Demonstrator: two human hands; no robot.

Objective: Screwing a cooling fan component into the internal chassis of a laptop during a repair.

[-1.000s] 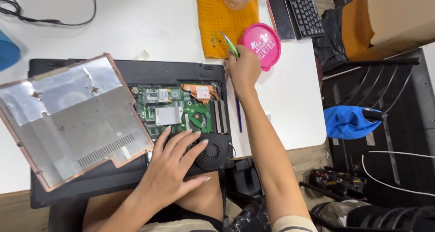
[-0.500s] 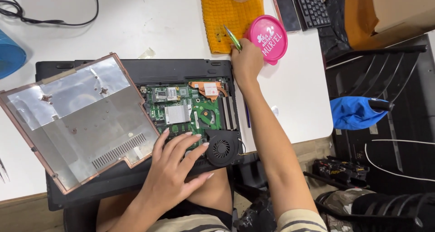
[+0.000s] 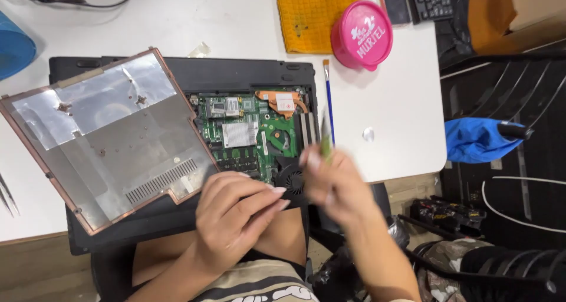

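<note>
Fingers (image 3: 321, 160) of the right hand (image 3: 339, 190) are pinched shut round a thin green tool (image 3: 325, 138), its tip pointing up over the edge of the opened laptop (image 3: 236, 78); the hand is blurred, so I cannot tell exactly how the tool sits in the grip. The left hand (image 3: 236, 210) lies with curled fingers on the near edge of the laptop, its fingertips (image 3: 277, 191) touching the black fan (image 3: 290, 178) and holding nothing.

The laptop lies upside down on the white bench (image 3: 389, 143), the green circuit board (image 3: 247, 131) bared in its middle. Its removed base cover (image 3: 106, 137), lined with silvery foil, rests tilted across the laptop's left half.

Judging by looks, the tool is light, stiff and slim, best held like a pen near its middle. The board looks fragile; the fan housing or the case rim seems the safer place to press.

A thin paintbrush (image 3: 328, 98) lies just beside the laptop's right edge. Farther back sit a pink round lid (image 3: 361, 33) and an orange cloth (image 3: 318, 13), touching one another.
</note>
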